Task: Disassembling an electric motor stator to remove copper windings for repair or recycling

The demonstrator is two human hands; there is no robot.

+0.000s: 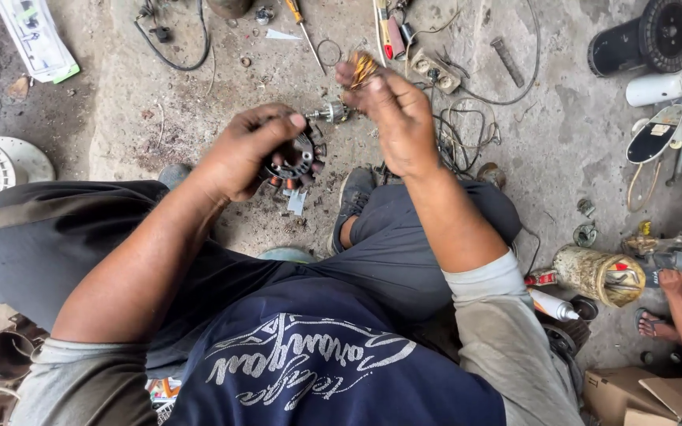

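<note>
Stator (300,162) half hidden under left hand (242,154), right hand (392,110) pinching wire (363,67)

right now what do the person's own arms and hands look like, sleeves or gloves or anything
Both hands are bare: no gloves, rings or watch show on the left hand or the right hand. The forearms are uncovered too. Light grey sleeves are pushed up to about the elbows, worn under a dark blue top with pale looping script across it.

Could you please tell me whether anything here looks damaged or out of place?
The ring-shaped motor stator in the left hand looks stripped; the right hand pinches loose copper wire.
</note>
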